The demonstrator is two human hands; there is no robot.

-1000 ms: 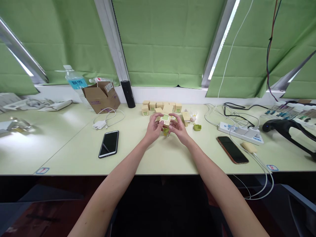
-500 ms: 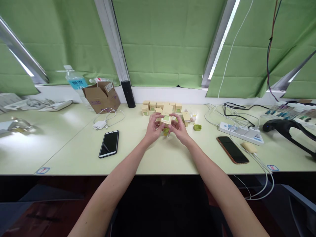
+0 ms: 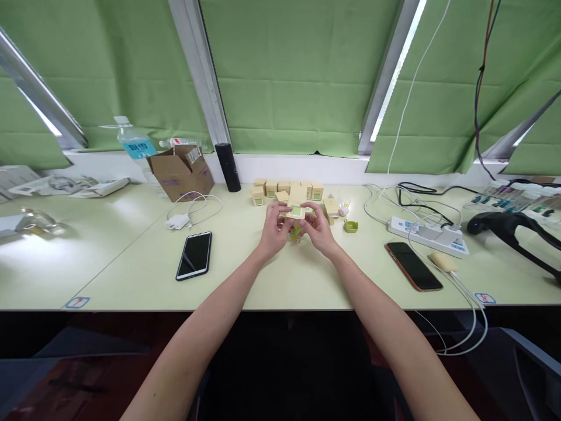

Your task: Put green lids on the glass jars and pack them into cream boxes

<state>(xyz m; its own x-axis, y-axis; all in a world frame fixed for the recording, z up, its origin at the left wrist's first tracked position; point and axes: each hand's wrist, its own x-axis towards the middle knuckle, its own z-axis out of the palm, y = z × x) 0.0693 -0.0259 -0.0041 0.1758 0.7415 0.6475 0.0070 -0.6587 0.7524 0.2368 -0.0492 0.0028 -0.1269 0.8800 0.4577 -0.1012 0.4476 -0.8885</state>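
Between my two hands is a small cream box (image 3: 296,211) with a green-edged square on its face, held just above the table. My left hand (image 3: 275,229) grips it from the left, and my right hand (image 3: 319,230) from the right, fingers bent around its sides. Below the box, a green item in clear wrapping (image 3: 297,235) shows between the hands; whether it touches the box I cannot tell. Behind stand several similar small boxes (image 3: 272,188). To the right are another cream box (image 3: 331,206) and a small green plastic piece (image 3: 350,226).
A phone (image 3: 194,256) lies on the left, another phone (image 3: 414,266) on the right. Beyond that are a power strip (image 3: 428,236) with cables and a black curved device (image 3: 511,225). At the back left stand a cardboard box (image 3: 182,175), a bottle (image 3: 135,143) and a black cylinder (image 3: 227,168).
Both hands stay around the small box. The box's face has tilted a little, and less of its front side shows. Other things have not visibly moved.
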